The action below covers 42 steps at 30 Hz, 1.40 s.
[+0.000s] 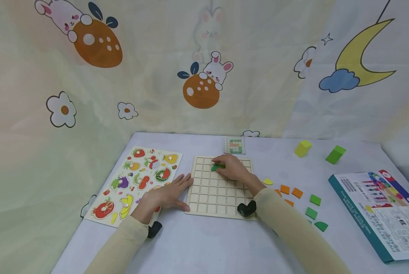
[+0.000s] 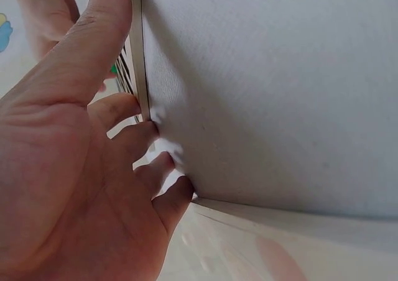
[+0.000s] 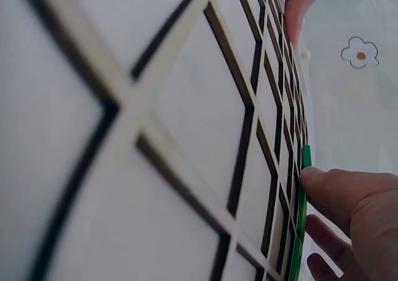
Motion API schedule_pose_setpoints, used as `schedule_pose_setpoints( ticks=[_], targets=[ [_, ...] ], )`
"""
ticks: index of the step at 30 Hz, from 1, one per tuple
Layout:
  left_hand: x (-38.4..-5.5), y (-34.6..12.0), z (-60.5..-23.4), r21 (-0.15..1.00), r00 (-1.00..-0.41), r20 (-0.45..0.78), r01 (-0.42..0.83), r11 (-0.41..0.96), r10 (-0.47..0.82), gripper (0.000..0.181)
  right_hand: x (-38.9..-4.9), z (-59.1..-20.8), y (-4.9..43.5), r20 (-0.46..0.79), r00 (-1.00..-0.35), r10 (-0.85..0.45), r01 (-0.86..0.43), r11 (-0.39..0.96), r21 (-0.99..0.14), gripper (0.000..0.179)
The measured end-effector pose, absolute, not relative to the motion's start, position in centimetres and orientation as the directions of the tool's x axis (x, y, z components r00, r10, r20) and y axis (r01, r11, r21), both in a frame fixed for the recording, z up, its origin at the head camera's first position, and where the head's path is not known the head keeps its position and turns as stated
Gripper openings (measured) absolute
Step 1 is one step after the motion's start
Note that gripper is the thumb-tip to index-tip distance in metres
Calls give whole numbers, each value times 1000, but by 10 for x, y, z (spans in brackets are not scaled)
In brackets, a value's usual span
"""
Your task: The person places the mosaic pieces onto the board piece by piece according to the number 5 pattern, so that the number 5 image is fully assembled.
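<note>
A light wooden grid board (image 1: 209, 198) lies flat on the table in the head view. My left hand (image 1: 168, 193) lies along its left side, fingers spread; the left wrist view shows the fingertips (image 2: 180, 191) and thumb against the board's edge. Over the far part of the board, my right hand (image 1: 233, 167) pinches a small green tile (image 1: 214, 167) between thumb and fingers. In the right wrist view, the thumb touches the green tile (image 3: 302, 200) at the grid's surface. The fingers partly cover green there, so I cannot tell whether it is one tile or two.
Beyond the board lies a small pattern card (image 1: 234, 145). Orange tiles (image 1: 284, 189), green tiles (image 1: 311, 213) and a yellow piece (image 1: 268, 182) lie to the right. Farther right are a yellow block (image 1: 303, 148), a green block (image 1: 335, 155) and a box (image 1: 379, 213). A fruit puzzle board (image 1: 136, 179) lies left.
</note>
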<state>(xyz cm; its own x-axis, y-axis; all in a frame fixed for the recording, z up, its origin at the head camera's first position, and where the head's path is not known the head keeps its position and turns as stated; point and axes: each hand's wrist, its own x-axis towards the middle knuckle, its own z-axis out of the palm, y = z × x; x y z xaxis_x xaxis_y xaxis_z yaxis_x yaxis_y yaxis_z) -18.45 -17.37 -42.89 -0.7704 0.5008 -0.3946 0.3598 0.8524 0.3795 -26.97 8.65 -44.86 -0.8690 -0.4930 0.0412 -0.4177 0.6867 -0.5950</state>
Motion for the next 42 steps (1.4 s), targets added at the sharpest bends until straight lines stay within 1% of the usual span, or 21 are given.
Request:
schedule_pose_setpoints(
  ticks=[8,14,18,22,28,32,38,42],
  targets=[
    [-185,-168,-431,370,-773,-406,348,861,487,99,-267,-450,87,30,-893,-449,-378,713,-590,38],
    [-185,-165,-437,378,-771,-406,348,858,491,99,-263,-454,91,56,-898,-436,-385,719,-579,35],
    [-185,-163,-439,379,-770,-407,347,858,491,99,-258,-450,100,59,-904,-424,-373,712,-595,36],
    [-185,-162,-440,373,-769,-403,358,856,497,100,-251,-443,127,78,-914,-398,-360,710,-606,35],
    [-185,-163,-436,370,-772,-400,357,858,494,99,-233,-430,189,76,-935,-346,-317,719,-619,37],
    [-184,-167,-434,374,-776,-398,350,859,490,100,-220,-427,231,68,-943,-325,-299,746,-595,38],
    [-186,-171,-430,391,-770,-398,350,852,499,100,-195,-436,277,-13,-963,-268,-217,807,-550,41],
    [-188,-172,-429,389,-766,-398,358,849,506,100,-183,-446,290,-25,-959,-281,-228,825,-517,44]
  ],
)
